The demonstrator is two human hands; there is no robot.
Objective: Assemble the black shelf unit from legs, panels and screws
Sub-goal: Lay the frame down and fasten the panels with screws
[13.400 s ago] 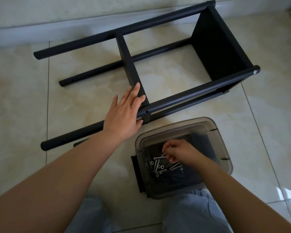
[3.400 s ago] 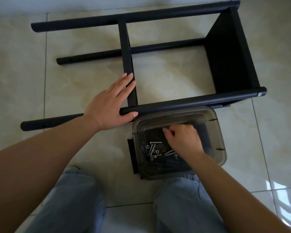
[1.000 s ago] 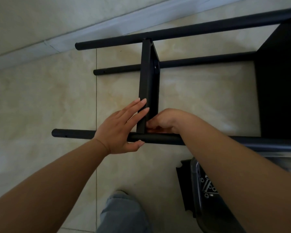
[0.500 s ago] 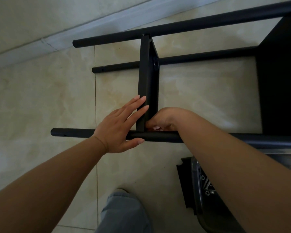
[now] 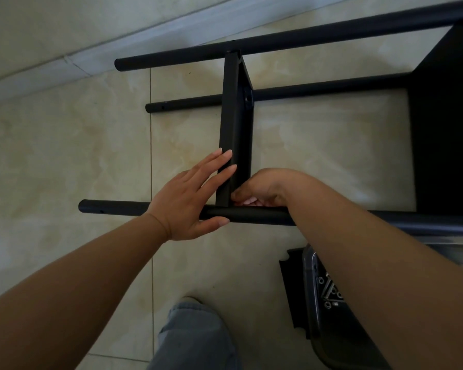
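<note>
- Right hand (image 5: 262,192) leaves the screw tub (image 5: 321,289), now curled at the panel (image 5: 234,129)–leg (image 5: 251,215) joint, contents hidden.
- Left hand (image 5: 190,198) stays flat, bracing panel; screw insertion likely starting.

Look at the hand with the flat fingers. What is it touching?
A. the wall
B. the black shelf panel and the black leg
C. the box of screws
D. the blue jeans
B. The left hand lies with straight fingers against the upright shelf panel, its thumb under the near leg, far from the screw box.
</note>
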